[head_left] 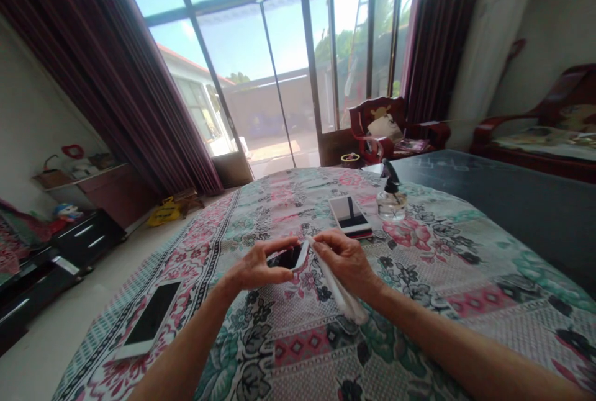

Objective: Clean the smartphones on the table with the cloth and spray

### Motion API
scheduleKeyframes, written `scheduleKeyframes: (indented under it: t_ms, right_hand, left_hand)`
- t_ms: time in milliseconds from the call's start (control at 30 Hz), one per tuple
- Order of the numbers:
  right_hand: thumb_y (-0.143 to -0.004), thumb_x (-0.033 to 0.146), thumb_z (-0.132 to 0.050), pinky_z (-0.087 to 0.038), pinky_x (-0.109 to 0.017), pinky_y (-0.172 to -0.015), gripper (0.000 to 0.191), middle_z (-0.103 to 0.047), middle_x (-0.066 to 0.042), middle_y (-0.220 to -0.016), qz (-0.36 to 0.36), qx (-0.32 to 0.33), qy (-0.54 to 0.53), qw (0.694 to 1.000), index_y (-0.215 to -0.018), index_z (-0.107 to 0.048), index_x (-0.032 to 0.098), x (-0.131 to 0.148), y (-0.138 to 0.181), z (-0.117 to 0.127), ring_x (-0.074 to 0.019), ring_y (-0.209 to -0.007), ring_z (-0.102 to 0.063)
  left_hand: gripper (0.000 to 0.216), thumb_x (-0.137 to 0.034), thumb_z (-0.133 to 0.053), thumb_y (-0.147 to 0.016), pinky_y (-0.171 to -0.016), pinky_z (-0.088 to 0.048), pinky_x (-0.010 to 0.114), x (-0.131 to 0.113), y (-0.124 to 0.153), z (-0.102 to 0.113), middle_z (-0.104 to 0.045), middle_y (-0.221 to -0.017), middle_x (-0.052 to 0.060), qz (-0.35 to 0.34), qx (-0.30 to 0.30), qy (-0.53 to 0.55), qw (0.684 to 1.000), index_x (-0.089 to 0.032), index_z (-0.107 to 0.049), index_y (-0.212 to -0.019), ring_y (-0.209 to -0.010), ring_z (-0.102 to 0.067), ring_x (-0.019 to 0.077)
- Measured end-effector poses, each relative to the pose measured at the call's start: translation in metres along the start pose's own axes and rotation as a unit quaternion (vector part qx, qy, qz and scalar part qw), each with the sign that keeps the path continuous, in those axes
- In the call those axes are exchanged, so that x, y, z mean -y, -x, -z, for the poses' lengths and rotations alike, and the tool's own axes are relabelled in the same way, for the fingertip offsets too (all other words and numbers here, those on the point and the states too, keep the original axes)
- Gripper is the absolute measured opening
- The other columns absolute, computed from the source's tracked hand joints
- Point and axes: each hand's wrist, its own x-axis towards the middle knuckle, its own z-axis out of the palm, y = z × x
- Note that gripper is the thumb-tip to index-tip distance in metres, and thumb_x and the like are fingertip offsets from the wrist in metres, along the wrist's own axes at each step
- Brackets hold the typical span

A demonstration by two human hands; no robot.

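A smartphone (289, 257) with a dark screen and white edge lies in my left hand (261, 263), thumb and fingers gripping its long sides. My right hand (343, 257) pinches a white cloth (342, 295) that hangs down toward the tablecloth. Its fingertips are at the phone's right end, where the cloth meets the white edge; whether it presses on it I cannot tell. Just beyond my right hand, another white phone (348, 213) rests on a dark and red item. Farther right stands a clear spray bottle (392, 197) with a black trigger head.
A third white phone (153, 315) lies face up at the left of the table, beside my left forearm. The flowered tablecloth (298, 351) covers the table. Beyond are a dark table (465, 180), a red wooden armchair (372, 134) and glass doors (251, 78).
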Motion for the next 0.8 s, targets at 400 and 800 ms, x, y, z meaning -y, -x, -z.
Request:
scheduleKeyframes:
  t_ms: [400,800]
  right_hand:
    - [-0.083,0.026,-0.062,-0.05,-0.029,-0.073,0.012,-0.065,-0.003,-0.082,0.065,0.019,-0.002,0.998,-0.086,-0.073,0.026,0.03,0.016,-0.011,-0.0152,-0.079,-0.061]
    - [-0.084,0.029,-0.062,-0.049,-0.03,-0.071,0.013,-0.065,-0.004,-0.079,0.033,-0.023,0.003,0.999,-0.082,-0.073,0.022,0.012,0.008,-0.003,-0.016,-0.075,-0.06]
  left_hand:
    - [0.066,-0.028,-0.071,-0.067,-0.108,-0.038,0.04,0.002,0.0,-0.001,-0.061,-0.129,0.003,0.043,-0.03,-0.012,0.999,-0.023,-0.055,-0.131,-0.121,-0.054,0.0268]
    - [0.066,-0.032,-0.073,-0.065,-0.109,-0.035,0.04,-0.002,0.0,-0.006,-0.059,-0.132,0.006,0.016,-0.014,-0.01,1.0,-0.02,-0.058,-0.128,-0.124,-0.051,0.0281]
